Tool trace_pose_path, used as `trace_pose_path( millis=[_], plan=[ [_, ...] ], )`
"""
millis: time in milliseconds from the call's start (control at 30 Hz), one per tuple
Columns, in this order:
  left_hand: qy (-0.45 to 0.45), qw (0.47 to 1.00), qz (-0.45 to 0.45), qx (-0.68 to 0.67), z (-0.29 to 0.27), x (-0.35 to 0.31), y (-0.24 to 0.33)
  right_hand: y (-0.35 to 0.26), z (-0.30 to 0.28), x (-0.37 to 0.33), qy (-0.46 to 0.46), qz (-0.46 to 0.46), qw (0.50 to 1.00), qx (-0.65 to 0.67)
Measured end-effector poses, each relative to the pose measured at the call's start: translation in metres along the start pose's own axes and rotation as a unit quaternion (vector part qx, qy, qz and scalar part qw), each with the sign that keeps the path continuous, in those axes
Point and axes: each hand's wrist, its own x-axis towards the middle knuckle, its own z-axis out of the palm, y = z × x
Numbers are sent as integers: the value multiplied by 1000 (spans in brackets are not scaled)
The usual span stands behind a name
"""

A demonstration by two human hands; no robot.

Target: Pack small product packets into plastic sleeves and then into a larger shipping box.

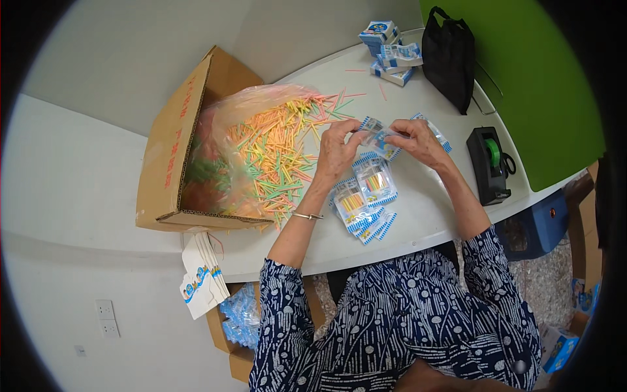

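Pinching 1 blue-and-clear packet (380,140) over the bench (424,212), my left hand (337,150) and right hand (422,144) clamp opposite edges; it slants far-left to near-right, loose straws (274,150) nearer my left.

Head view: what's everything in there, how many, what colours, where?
table: one, white, middle
box: one, brown, table's left
liner: one, clear, in box
sticks: loads, pink, orange, yellow, green, spilling from box
packets: several, blue and clear, mid-table
cartons: several, blue and white, far side
bag: one, black, beside cartons
dispenser: one, black, green tape, right
cards: several, white, left edge
wrappers: many, blue, below left
panel: one, green, upper right
left hand: one, bare, holding packet
right hand: one, bare, holding packet
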Motion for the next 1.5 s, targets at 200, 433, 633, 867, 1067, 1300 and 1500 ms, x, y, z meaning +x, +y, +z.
trace_pose_path(
  millis=[200, 433, 633, 867, 1067, 1300, 1500],
  plan=[
    [7, 999, 8, 50, -15, -4, 2, -3, 16, 6, 18, -28, 999, 7],
    [-64, 989, -35, 130, -22, -3, -1, 3, 26, 3, 12, -28, 999, 21],
    [-23, 993, -103, 61, -29, 48, -51, 26, 49, -2, -26, 10, 997, 77],
    [34, 973, 108, 203, 20, 139, -111, 26, 53, 2, -94, 2, 992, 81],
    [-116, 935, 18, 334, 46, 201, -133, 27, 56, 7, -101, -22, 993, 49],
    [-166, 918, -11, 359, 61, 191, -116, 30, 52, 7, -78, -42, 996, 4],
    [-82, 928, 20, 362, 76, 153, -101, 31, 52, 9, -105, -31, 994, -19]
  ],
)
